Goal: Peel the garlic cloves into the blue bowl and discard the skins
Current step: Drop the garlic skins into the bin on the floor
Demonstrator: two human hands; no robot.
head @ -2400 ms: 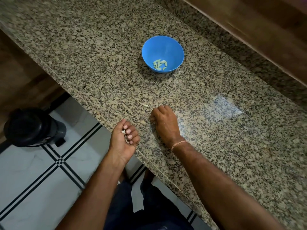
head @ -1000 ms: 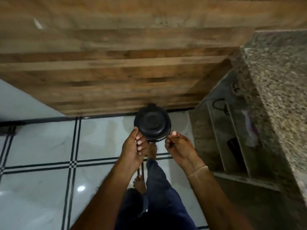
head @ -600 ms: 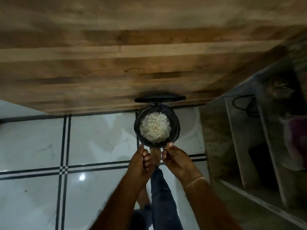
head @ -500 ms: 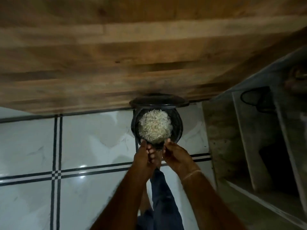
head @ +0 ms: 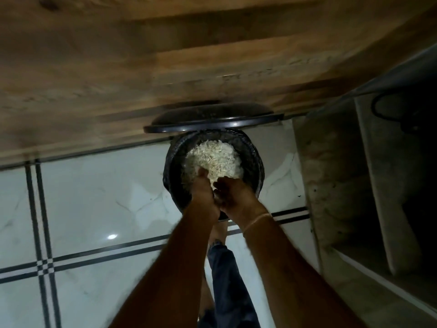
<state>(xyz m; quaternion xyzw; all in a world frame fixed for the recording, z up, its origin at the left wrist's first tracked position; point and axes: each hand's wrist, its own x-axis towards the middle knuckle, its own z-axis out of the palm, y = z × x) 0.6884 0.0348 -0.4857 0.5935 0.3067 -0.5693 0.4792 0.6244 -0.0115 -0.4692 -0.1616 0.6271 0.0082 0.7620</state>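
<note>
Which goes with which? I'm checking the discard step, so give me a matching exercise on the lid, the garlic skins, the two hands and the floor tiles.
Things:
1. lid
2. garlic skins
3. left hand and right hand
4. floor tiles

States:
A. white, crossed by black lines
B. black, raised open
C. pale heap inside the bin
D. close together over the bin's mouth

Pairs: 1-B, 2-C, 3-D, 4-A

wood panel (head: pixel 165 55): top | white floor tiles (head: pixel 94 197), black double lines: left | stone shelves (head: pixel 331 174): right
</note>
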